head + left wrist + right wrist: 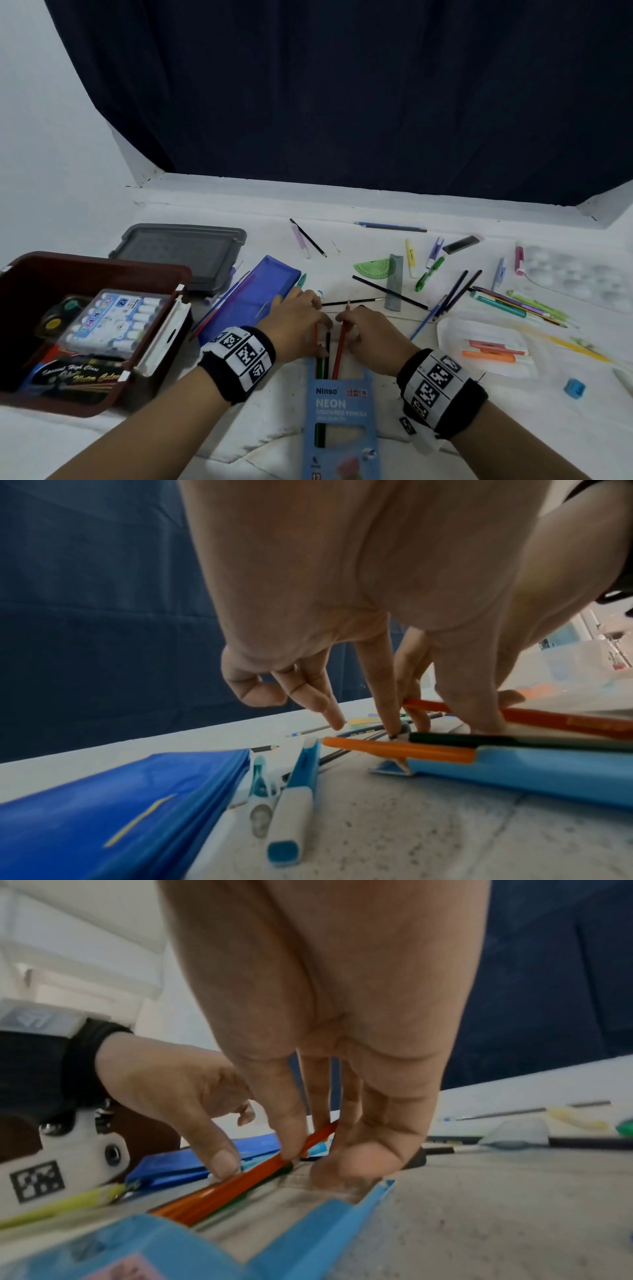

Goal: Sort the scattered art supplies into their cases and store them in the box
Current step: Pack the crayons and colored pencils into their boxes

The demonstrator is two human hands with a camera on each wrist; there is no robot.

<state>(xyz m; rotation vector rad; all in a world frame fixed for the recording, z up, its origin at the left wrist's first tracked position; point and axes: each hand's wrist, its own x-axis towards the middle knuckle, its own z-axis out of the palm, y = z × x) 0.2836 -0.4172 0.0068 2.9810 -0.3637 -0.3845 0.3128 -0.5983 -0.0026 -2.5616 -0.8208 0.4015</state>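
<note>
A light-blue Ninso pencil box (340, 421) lies flat before me, mouth facing away, with several coloured pencils sticking out. My right hand (346, 329) pinches a red pencil (342, 339) between thumb and forefinger; its lower end is inside the box mouth (308, 1240). My left hand (323, 337) sits just left of it. Its thumb rests on a dark green pencil (479, 739) and its forefinger touches down beside an orange pencil (400, 749). The brown storage box (85, 267) stands at the left and holds a marker set and other packs.
A grey lid (181, 253) lies behind the brown box, and a blue pencil case (250, 301) lies beside my left hand. Loose pens, pencils, a green protractor (371, 269) and a ruler are scattered at the right. A clear case (486, 346), a blue sharpener (575, 389) and a palette (575, 277) also lie there.
</note>
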